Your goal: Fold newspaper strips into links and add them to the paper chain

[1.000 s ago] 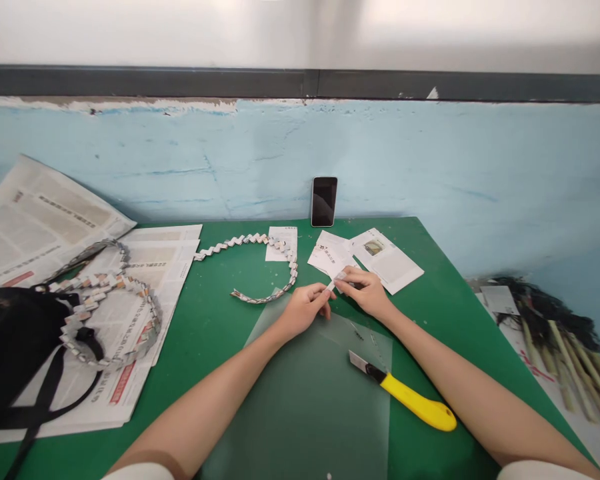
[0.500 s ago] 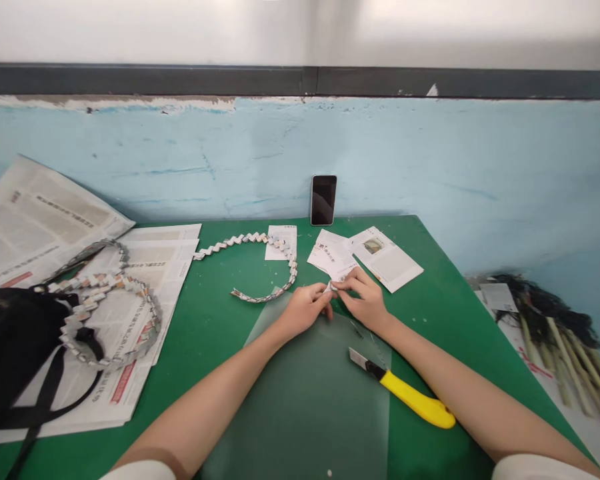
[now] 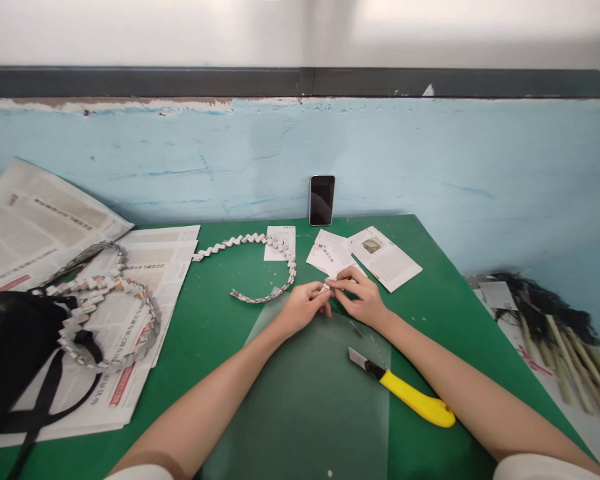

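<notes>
Both of my hands meet over the top of a clear plastic sheet [image 3: 300, 393] on the green table. My left hand [image 3: 304, 308] is closed, pinching a small folded piece of paper [image 3: 325, 287] between thumb and fingers. From the other side my right hand [image 3: 361, 297] grips the same piece with its fingertips; much of the paper is hidden by the fingers. Just beyond them lie cut newspaper pieces [image 3: 330, 252]. A yellow utility knife [image 3: 416, 400] rests below my right hand, blade out. To the left curves a zigzag chain of folded paper [image 3: 253, 238].
Newspapers [image 3: 173, 257] cover the table's left side, with a black bag [image 3: 15, 353] and more folded chain [image 3: 140, 293] on top. A phone [image 3: 322, 200] leans against the blue wall. A folded newspaper piece [image 3: 386, 259] lies right of centre. Bundled stalks [image 3: 570, 360] lie beyond the right edge.
The fingers have shifted slightly around the small paper, which now looks smaller and more covered, and sits a little further left. The other things on the table stay where they were.
</notes>
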Demonstrator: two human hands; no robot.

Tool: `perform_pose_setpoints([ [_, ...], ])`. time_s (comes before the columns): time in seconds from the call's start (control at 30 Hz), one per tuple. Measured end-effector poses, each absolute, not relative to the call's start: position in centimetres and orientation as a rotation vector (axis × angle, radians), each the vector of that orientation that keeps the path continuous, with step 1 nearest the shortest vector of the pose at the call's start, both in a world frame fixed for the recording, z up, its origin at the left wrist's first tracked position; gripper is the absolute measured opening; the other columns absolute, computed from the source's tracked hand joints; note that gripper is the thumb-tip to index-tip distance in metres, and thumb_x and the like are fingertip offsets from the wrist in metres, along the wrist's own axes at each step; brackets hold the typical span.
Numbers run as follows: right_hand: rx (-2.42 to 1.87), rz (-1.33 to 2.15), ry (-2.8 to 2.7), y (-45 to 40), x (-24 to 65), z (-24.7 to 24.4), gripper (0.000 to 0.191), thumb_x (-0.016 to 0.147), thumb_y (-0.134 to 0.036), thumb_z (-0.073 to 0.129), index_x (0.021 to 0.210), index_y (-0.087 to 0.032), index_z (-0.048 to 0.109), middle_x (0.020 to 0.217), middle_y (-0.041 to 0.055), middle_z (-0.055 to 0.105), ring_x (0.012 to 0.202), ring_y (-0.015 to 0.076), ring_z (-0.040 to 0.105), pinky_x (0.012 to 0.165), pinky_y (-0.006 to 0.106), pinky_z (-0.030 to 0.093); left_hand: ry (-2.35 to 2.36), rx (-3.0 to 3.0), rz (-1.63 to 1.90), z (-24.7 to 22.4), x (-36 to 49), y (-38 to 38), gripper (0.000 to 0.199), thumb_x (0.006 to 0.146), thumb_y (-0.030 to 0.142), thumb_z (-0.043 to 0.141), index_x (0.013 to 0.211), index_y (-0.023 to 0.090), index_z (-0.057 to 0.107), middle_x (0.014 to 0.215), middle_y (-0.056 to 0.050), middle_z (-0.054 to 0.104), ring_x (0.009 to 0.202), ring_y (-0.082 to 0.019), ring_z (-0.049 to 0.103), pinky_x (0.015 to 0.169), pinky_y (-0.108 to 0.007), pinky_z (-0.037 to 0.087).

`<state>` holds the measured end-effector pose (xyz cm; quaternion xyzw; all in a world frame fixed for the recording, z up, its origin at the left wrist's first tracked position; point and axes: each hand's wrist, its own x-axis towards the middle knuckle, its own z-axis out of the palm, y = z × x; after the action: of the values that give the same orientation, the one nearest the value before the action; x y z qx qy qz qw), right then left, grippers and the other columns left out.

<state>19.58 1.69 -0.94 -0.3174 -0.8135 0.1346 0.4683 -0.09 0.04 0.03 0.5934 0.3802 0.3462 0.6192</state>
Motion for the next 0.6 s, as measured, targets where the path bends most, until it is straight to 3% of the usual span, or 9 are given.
perform_pose_setpoints([
  [0.37, -0.743, 0.417, -2.016, 1.4, 19.6, -0.3, 0.037, 0.094, -0.012, 0.055, 0.123, -0.027, 0.072, 0.096, 0.0079, 0.061, 0.085, 0.0194, 0.062, 0.073, 0.035, 0.057, 0.877, 1.337, 0.857, 0.4, 0.0, 0.0, 0.045, 0.097, 0.056, 0.053, 0.105, 0.014, 0.067, 0.064, -0.002, 0.066, 0.061, -0.015, 0.058, 0.065, -0.026, 0.045],
  [0.5, -0.827, 0.639, -1.935, 1.5, 19.6, 0.3, 0.023, 0.099, -0.022, 0.055, 0.113, -0.023, 0.073, 0.094, 0.0078, 0.065, 0.084, 0.0195, 0.063, 0.074, 0.034, 0.056, 0.981, 1.38, 0.915, -0.2, 0.2, -0.3, 0.043, 0.098, 0.056, 0.05, 0.101, 0.017, 0.066, 0.062, 0.0, 0.063, 0.058, -0.015, 0.057, 0.062, -0.026, 0.045],
  [0.6, -0.894, 0.887, -1.812, 1.9, 19.6, 0.0, 0.023, 0.098, -0.033, 0.062, 0.117, -0.022, 0.067, 0.088, 0.0048, 0.066, 0.078, 0.0179, 0.064, 0.07, 0.031, 0.056, 1.024, 1.455, 0.908, -0.3, 0.2, -0.5, 0.039, 0.1, 0.054, 0.048, 0.095, 0.019, 0.064, 0.063, 0.0, 0.064, 0.059, -0.015, 0.058, 0.063, -0.026, 0.044],
])
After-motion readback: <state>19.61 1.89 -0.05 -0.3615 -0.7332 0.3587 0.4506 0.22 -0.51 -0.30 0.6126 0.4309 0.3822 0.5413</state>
